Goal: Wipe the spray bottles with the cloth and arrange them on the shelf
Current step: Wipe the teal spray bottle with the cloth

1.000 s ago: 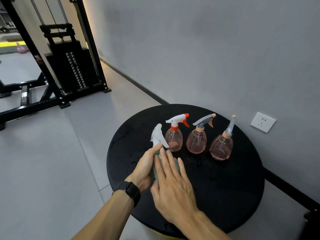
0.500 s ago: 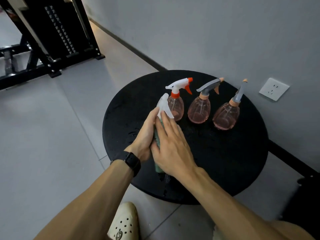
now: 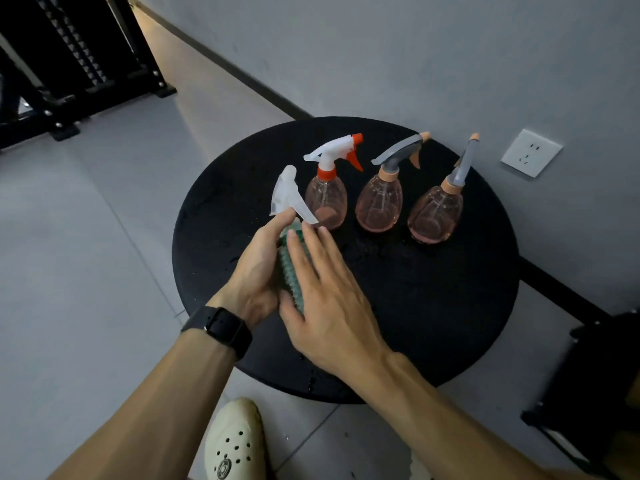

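On the round black table (image 3: 433, 306) my left hand (image 3: 256, 271) grips a spray bottle with a white trigger head (image 3: 287, 192), thumb at its neck. A teal ribbed surface (image 3: 291, 268) shows between my hands; whether it is the cloth or the bottle's body is unclear. My right hand (image 3: 329, 306) lies against it with straight fingers. Behind stand three pink bottles in a row: one with a white and orange trigger (image 3: 327, 202), and two with grey triggers (image 3: 379, 206) (image 3: 434, 216).
The table stands close to a grey wall with a white socket (image 3: 530, 153). A black weight machine (image 3: 69, 64) fills the far left. A dark frame (image 3: 595, 375) sits on the floor at the right. My pale shoe (image 3: 233, 441) is below the table edge.
The view has tilted down and drawn closer to the table. Both hands stay on the white-trigger bottle, with the right hand shifted slightly along the teal surface. The three pink bottles have not moved.
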A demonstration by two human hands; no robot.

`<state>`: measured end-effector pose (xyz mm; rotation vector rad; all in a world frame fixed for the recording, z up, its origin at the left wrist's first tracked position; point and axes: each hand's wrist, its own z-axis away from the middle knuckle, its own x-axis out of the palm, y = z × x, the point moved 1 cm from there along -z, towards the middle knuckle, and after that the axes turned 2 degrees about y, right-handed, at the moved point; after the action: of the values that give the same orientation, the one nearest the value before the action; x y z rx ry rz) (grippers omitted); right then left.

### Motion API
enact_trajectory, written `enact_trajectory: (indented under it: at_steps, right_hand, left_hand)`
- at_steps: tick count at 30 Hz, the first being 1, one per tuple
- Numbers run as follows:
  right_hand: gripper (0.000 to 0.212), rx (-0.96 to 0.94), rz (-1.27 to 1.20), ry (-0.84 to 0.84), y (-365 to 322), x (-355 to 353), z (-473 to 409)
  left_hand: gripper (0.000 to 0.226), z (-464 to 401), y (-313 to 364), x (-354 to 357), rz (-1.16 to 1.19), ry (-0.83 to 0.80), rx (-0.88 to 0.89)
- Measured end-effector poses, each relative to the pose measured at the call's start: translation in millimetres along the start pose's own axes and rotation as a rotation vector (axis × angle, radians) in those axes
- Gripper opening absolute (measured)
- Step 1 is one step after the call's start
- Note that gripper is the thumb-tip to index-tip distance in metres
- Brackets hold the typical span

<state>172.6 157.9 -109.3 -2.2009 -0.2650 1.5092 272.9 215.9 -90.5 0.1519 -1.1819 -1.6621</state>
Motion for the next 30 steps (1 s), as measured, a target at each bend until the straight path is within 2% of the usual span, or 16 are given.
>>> enact_trajectory:
  at_steps: [7,12,23,27,30]
  right_hand:
    - [0.086,0.082,-0.076,-0.072,3.3,-5.3,1.2]
    - [0.082,0.138,-0.164,-0.089,2.8,-19.8,0.6]
    - [0.076,0.032,-0.138,-0.067,0.3,-23.8,14.2]
    - [0.079,0.031,-0.134,-0.061,-0.7,-20.2,16.2]
    - [0.086,0.046,-0.152,-0.075,0.1,-25.3,10.0]
  left_hand:
    - [0.053,-3.3,-12.8,-1.5,-0.044,0.021,0.005]
    - [0.055,10.7,-28.8,2.4,-0.057,0.085,0.008]
    - [0.043,8.1,-9.0,6.1,-0.001,0.034,0.060]
    - [0.046,3.2,-4.4,3.8,0.018,0.045,0.075]
    - [0.042,3.0,-5.3,10.0,-0.012,-0.007,0.088]
